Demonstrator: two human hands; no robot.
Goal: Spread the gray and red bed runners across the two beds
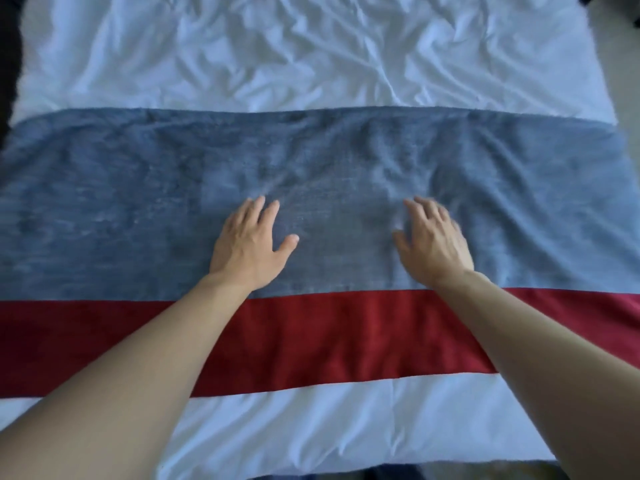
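Bed [311, 57] fills the frame, covered in a white, wrinkled sheet; creases heaviest in the upper half. Bed runner [121, 209] lies flat across the middle of the frame, edge to edge, left to right. Its wide gray band takes the centre; a narrower red band [329, 337] runs along the gray band's lower edge, touching it in a straight seam. White sheet shows again below the red band, toward the bottom of the frame.

Left hand [251, 244], centre of frame, palm down on the gray band, fingers spread and open, gripping nothing. Right hand [433, 242], just right of centre, also palm down on the gray, fingers loosely spread, slightly blurred; holding nothing. The two hands sit near each other, with a strip of gray cloth bare between them. Both forearms cross the red band from the lower corners.

Gray cloth shows soft ripples around and above the right hand; left side of the band lies smoother.
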